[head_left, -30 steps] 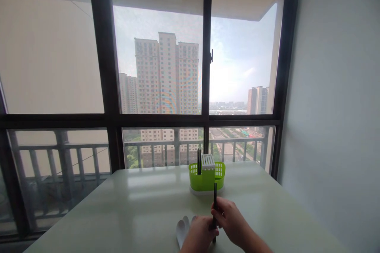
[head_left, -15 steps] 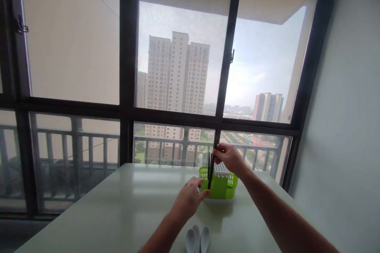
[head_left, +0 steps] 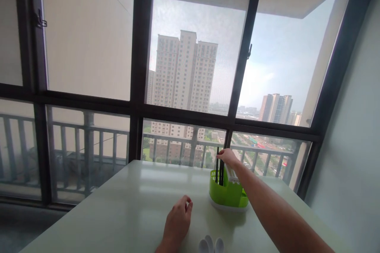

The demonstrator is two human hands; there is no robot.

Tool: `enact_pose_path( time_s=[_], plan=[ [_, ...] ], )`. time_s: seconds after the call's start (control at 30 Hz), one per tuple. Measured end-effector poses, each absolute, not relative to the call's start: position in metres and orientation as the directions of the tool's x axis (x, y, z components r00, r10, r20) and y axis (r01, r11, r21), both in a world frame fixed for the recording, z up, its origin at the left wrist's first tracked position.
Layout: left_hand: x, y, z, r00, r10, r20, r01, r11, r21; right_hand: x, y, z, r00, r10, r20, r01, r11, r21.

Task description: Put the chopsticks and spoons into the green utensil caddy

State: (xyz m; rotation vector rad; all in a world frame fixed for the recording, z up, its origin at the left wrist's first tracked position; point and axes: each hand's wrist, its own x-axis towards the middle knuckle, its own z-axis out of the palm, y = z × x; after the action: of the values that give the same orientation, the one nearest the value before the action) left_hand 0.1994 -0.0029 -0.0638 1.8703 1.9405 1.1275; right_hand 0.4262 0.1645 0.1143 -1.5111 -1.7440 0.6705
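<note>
A bright green utensil caddy [head_left: 228,193] with a white base stands on the table. Several black chopsticks [head_left: 221,174] rise from its left compartment, lower ends hidden behind the green wall. My right hand [head_left: 228,156] is closed at the top of these chopsticks, pinching between thumb and fingers; exactly how many it grips cannot be made out. My left hand [head_left: 178,218] rests low over the table to the left of the caddy, its fingers curled in with nothing seen in them. White spoons [head_left: 210,244] lie at the bottom edge of the view, apart from both hands.
The pale glossy table [head_left: 127,205] reaches to a dark-framed window [head_left: 136,110]. A white ribbed part [head_left: 231,174] sits in the caddy beside my right wrist. A plain wall [head_left: 353,134] closes off the right side. Railings and tall buildings show outside.
My right hand has lowered the chopsticks into the caddy's left compartment. My left hand has drawn back from the caddy toward me, its fingers curling. The view has shifted somewhat.
</note>
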Motion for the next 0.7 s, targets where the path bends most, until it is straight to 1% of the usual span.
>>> enact_pose_path(
  time_s=[0.17,0.43,0.57,0.7],
  plan=[
    [0.202,-0.006,-0.06,-0.147,0.937,0.315,0.76,-0.097,0.643,0.428,0.17,0.111,-0.063,0.992,0.109,0.664,0.124,-0.737],
    [0.203,-0.008,-0.057,-0.147,0.94,0.307,0.765,-0.089,0.638,0.427,0.168,0.112,-0.084,0.995,0.055,0.721,0.099,-0.686],
    [0.204,-0.01,-0.055,-0.149,0.942,0.301,0.776,-0.077,0.627,0.427,0.17,0.109,-0.098,0.993,0.063,0.755,0.115,-0.645],
    [0.204,-0.011,-0.05,-0.155,0.952,0.266,0.786,-0.044,0.616,0.429,0.171,0.109,-0.124,0.985,0.123,0.795,0.173,-0.581]
  ],
)
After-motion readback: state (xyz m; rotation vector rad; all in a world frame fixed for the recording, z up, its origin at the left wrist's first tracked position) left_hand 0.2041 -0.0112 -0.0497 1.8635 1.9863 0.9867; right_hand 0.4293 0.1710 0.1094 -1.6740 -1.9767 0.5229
